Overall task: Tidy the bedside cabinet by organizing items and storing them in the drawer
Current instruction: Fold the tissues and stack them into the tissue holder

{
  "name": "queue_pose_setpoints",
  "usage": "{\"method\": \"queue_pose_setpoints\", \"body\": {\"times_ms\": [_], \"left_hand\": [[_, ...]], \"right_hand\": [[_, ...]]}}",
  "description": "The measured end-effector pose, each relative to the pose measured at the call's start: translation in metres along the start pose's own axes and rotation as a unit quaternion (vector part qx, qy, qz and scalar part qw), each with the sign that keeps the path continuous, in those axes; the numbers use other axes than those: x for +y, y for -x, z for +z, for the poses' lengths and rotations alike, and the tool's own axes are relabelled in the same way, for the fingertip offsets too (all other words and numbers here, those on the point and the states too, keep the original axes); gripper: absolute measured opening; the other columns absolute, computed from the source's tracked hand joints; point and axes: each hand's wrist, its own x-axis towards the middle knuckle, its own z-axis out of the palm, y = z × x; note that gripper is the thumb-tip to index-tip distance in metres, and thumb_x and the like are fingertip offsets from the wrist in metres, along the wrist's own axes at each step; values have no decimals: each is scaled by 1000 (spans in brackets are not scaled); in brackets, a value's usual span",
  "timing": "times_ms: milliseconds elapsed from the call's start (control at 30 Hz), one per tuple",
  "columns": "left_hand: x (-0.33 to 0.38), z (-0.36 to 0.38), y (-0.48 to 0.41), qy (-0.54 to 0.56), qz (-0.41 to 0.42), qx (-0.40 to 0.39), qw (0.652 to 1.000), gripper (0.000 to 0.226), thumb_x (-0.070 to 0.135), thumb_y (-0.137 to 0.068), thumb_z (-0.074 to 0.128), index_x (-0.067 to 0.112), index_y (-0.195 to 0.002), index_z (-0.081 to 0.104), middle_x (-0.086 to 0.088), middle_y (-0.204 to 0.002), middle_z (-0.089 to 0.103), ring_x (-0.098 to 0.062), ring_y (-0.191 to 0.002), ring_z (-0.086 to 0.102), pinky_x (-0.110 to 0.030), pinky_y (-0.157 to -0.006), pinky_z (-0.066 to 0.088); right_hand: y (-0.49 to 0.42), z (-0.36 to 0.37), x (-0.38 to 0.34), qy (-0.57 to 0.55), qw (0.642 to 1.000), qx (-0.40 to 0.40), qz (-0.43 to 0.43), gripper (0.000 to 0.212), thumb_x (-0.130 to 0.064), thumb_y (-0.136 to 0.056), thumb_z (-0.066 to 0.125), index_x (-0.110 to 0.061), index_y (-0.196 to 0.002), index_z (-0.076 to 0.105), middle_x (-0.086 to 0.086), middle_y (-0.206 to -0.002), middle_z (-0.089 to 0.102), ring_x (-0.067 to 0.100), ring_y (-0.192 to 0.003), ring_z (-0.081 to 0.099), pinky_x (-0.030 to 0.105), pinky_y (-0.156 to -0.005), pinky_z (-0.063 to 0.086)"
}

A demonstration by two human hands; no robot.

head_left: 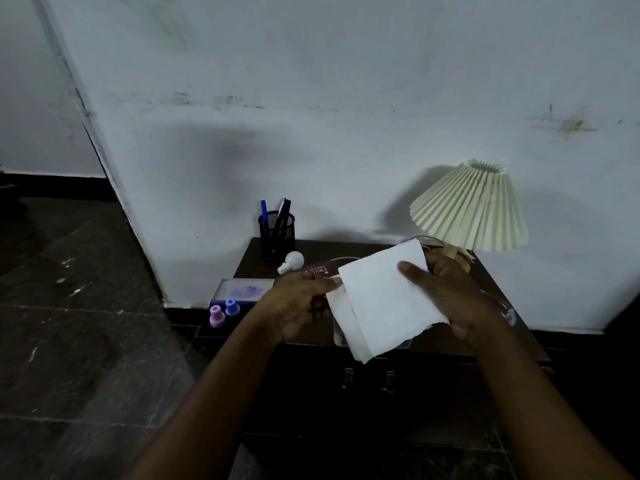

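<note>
Tissue [384, 299] hangs over the worktop's [329, 249] front edge, gripped by both hands: left hand [298, 306] on its left edge, right hand [450, 296] w/ thumb on top. Pulled taut it may tear; bulb [292, 262] behind could roll if nudged.

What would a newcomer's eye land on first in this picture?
The white paper towel, held by the left hand and the right hand above the middle of the dark cabinet, stands out most. Behind it to the right stands a pleated cream lamp, and at the back left a black pen holder with a white bulb lying beside it.
</note>
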Motion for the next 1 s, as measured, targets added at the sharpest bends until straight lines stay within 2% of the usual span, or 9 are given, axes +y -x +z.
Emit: {"method": "queue_pose_setpoints", "body": {"times_ms": [167, 300, 467, 567, 633, 733, 800, 900, 1000], "left_hand": [[4, 6, -1, 130, 94, -20, 987, 19, 13, -76, 81, 10, -93, 73, -16, -105, 79, -27, -90, 78, -41, -78, 65], [-1, 11, -3, 150, 93, 9, 984, 13, 12, -95, 70, 8, -108, 72, -18, -113, 77, -29, -95, 77, -46, -85, 63], [-1, 17, 1, 132, 89, 19, 987, 41, 42, -99, 66, 5, -116, 73, -15, -111, 78, -30, -102, 77, -38, -75, 64], [-2, 18, 3, 106, 103, 26, 989, 31, 24, -92, 77, 3, -115, 72, -15, -109, 79, -30, -100, 78, -36, -74, 64], [-2, 18, 2, 83, 108, 31, 990, 27, 11, -91, 76, 2, -116, 71, -14, -107, 79, -29, -99, 78, -34, -74, 64], [-3, 20, 2, 73, 115, 30, 990, 18, 6, -94, 71, 4, -113, 72, -13, -106, 80, -29, -100, 78, -36, -77, 65], [-2, 21, 1, 70, 124, 29, 989, 16, 6, -96, 69, 4, -112, 72, -13, -106, 80, -29, -101, 77, -37, -81, 65], [-1, 21, 0, 65, 140, 28, 988, 14, 7, -98, 67, 5, -110, 73, -11, -104, 80, -27, -98, 78, -36, -78, 65], [3, 20, 0, 67, 148, 20, 986, 13, 9, -98, 67, 7, -109, 73, -10, -104, 80, -24, -95, 78, -33, -72, 64]], "right_hand": [[-1, 14, -1, -15, 999, 12, -33, 11, -20, -97, 72, -16, -106, 77, 5, -98, 81, 20, -81, 79, 25, -60, 59], [-5, 25, 10, 9, 998, 30, -51, 10, -14, -98, 70, -13, -106, 75, 4, -96, 81, 16, -79, 77, 26, -62, 59], [-10, 26, 18, 29, 998, 29, -50, 9, -14, -98, 69, -15, -105, 75, 2, -98, 81, 18, -83, 77, 27, -65, 59], [-10, 27, 19, 39, 997, 38, -49, 8, -16, -98, 70, -17, -104, 76, 0, -97, 81, 18, -84, 78, 28, -66, 58], [-10, 27, 18, 43, 997, 47, -47, 8, -19, -98, 70, -16, -103, 76, 2, -96, 81, 25, -86, 77, 35, -69, 59], [-8, 29, 16, 29, 997, 50, -44, 10, -19, -99, 69, -13, -104, 75, 10, -98, 80, 39, -95, 75, 53, -81, 61], [-6, 31, 13, 20, 998, 52, -39, 12, -20, -99, 69, -12, -107, 75, 10, -100, 80, 40, -97, 74, 56, -86, 60], [-5, 30, 8, 32, 996, 70, -54, 15, -27, -98, 71, -15, -107, 74, 5, -97, 80, 34, -94, 76, 49, -81, 61], [-8, 27, 4, 91, 980, 156, -88, 27, -45, -91, 76, -27, -109, 67, -3, -97, 71, 15, -92, 69, 35, -76, 56]]}}
